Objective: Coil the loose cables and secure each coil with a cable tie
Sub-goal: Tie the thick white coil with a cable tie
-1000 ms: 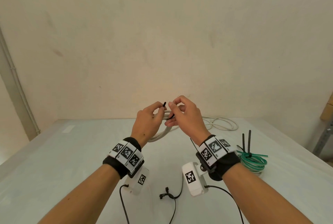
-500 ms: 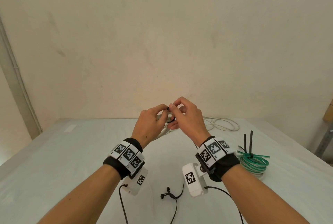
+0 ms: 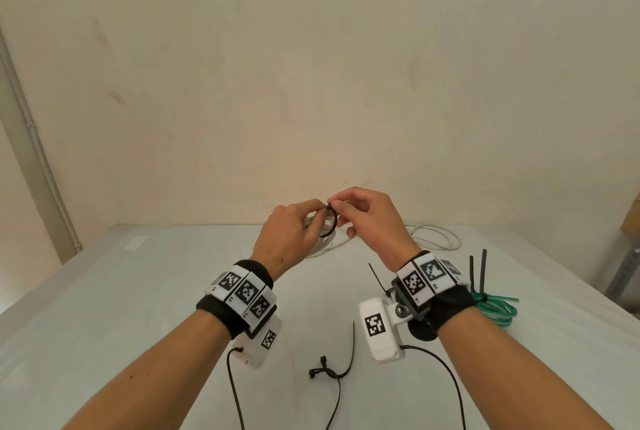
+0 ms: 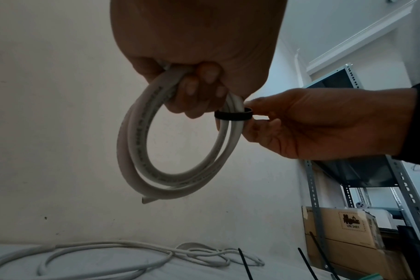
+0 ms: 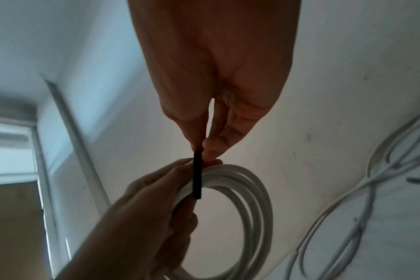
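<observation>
Left hand [image 3: 289,234]: fingers curled tight round the top of the white cable coil [image 4: 178,151], which hangs below the fist, raised clear of the surface [image 3: 138,308]. One cut end of the coil shows at its lower edge in the left wrist view.

Right hand [image 3: 372,218]: thumb and forefinger closed in a narrow pinch on the black cable tie [image 4: 233,115]; the remaining fingers are loosely bent and hold nothing. The tie is looped round the strands of the coil just beside the left hand's fingers [image 4: 197,89]. Whether its tail is through the head cannot be told. The two hands meet at the tie, touching or nearly so.

On the surface behind the hands lies a loose white cable [image 3: 436,237], uncoiled. To the right, a green cable coil [image 3: 498,308] lies tied, with black tie tails [image 3: 477,268] standing upright from it. Near the person, between the forearms, lies a spare black cable tie [image 3: 337,365]. Metal shelving [image 4: 396,180] holding a cardboard box [image 4: 341,233] stands at the right.
</observation>
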A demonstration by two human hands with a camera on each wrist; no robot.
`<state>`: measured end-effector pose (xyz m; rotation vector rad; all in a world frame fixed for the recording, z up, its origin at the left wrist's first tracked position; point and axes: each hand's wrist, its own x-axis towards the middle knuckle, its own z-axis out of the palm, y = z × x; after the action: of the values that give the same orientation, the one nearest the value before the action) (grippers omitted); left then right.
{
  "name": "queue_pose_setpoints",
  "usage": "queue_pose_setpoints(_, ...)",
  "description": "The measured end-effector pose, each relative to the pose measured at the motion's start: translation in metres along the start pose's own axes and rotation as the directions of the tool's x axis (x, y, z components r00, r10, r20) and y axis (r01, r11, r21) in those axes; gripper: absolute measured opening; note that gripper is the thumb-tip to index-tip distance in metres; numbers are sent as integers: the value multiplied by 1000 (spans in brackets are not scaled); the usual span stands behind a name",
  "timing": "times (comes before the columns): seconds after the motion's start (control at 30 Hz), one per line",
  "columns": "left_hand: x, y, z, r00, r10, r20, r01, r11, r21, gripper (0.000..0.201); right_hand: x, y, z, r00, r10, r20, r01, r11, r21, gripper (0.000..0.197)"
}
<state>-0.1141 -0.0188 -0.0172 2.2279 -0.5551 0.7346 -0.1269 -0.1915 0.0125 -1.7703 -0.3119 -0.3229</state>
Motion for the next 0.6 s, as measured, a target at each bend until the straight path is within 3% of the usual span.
queue_pose_setpoints(0.17, 5, 1, -4, 997, -27, 67, 37, 988, -148, 24, 3, 1, -2, 984, -171, -45, 161, 973, -167, 6)
queue_pose_setpoints(0.33, 6, 11, -9, 980, -109, 167, 153, 948, -279, 28, 3, 9, 2, 926, -374, 55, 355, 811, -465, 7)
queue_pose_setpoints(0.47, 5, 18, -15, 959, -89, 268, 188, 910, -370, 28, 1, 15, 1, 912, -401, 86, 379, 746, -547, 6)
queue_pose_setpoints(0.6, 3, 17, -21, 906, -185, 381, 360, 812, -460, 31, 4, 12, -3, 919, -382, 100, 371, 746, -553, 6)
